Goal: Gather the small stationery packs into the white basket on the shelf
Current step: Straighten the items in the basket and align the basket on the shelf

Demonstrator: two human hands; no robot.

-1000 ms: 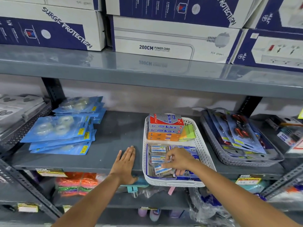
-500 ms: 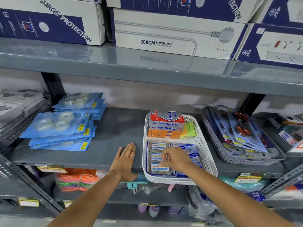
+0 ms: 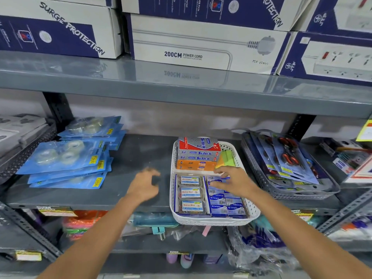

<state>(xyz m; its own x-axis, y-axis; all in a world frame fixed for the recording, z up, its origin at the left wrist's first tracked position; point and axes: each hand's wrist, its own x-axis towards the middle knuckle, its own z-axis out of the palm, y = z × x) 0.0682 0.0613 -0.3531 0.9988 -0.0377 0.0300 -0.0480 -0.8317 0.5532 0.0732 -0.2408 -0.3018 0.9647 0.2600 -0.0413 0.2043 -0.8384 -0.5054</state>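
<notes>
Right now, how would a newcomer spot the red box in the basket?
Find the grey middle shelf, then the white plastic basket on it. At the basket's back is a stack of boxes; the red cardboard box lies topmost, above the orange ones.

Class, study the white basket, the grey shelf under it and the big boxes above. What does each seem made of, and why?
White perforated basket: probably moulded plastic, matt, with regular holes. Grey shelf board: likely painted metal, smooth and thin-edged, on slotted uprights. Blue-and-white boxes: printed cardboard, by their folded edges.
</notes>
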